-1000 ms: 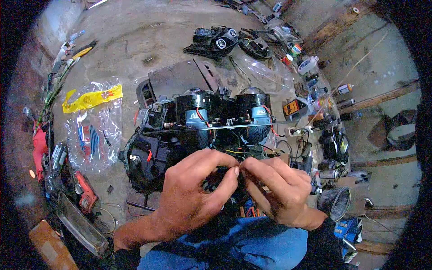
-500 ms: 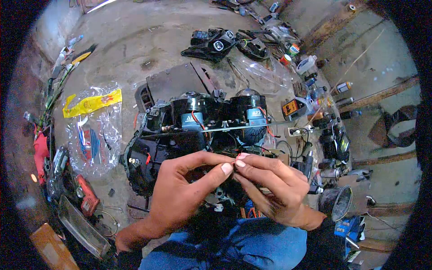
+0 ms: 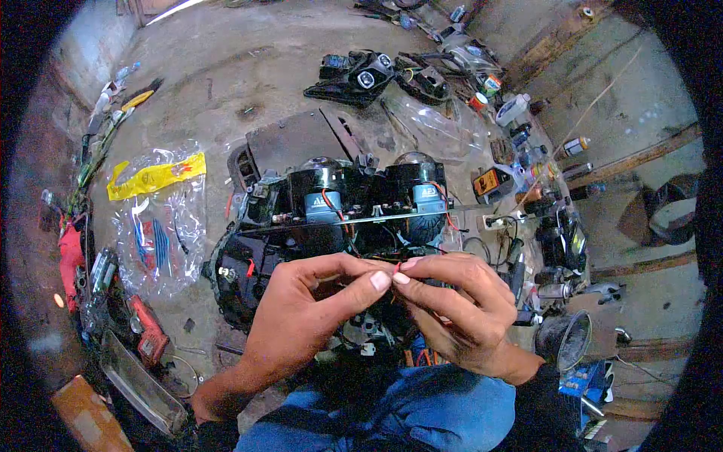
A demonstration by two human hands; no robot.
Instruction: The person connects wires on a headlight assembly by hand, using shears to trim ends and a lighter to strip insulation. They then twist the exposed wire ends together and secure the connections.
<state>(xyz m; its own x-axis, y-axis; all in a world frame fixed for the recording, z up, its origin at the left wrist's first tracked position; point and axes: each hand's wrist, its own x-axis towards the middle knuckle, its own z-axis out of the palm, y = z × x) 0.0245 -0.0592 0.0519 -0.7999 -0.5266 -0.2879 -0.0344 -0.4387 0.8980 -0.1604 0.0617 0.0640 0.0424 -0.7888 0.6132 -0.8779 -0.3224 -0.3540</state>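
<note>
Fingertip to fingertip, my left hand [image 3: 305, 313] and my right hand [image 3: 467, 309] meet over the near side of a black headlight housing [image 3: 252, 248]. Both are closed in a pinch on a thin red wire [image 3: 398, 267], of which only a short bit shows between the fingers. Just beyond them stand two black projector lamps, a left one [image 3: 316, 177] and a right one [image 3: 416, 177], with blue-grey labels and red and black leads. A flat metal strip [image 3: 376, 220] runs across in front of the lamps.
On the left lie a clear plastic bag [image 3: 162, 248] with a yellow band, a red tool [image 3: 151, 339] and a metal tray [image 3: 143, 384]. Another headlight assembly [image 3: 354, 79] sits farther back. Bottles, including a white jug [image 3: 514, 109], and a round metal can [image 3: 565, 339] line the right wall.
Both hands stay pinched together in nearly the same place. The fingers of my right hand have shifted slightly on the red wire. The view has tilted a little.
</note>
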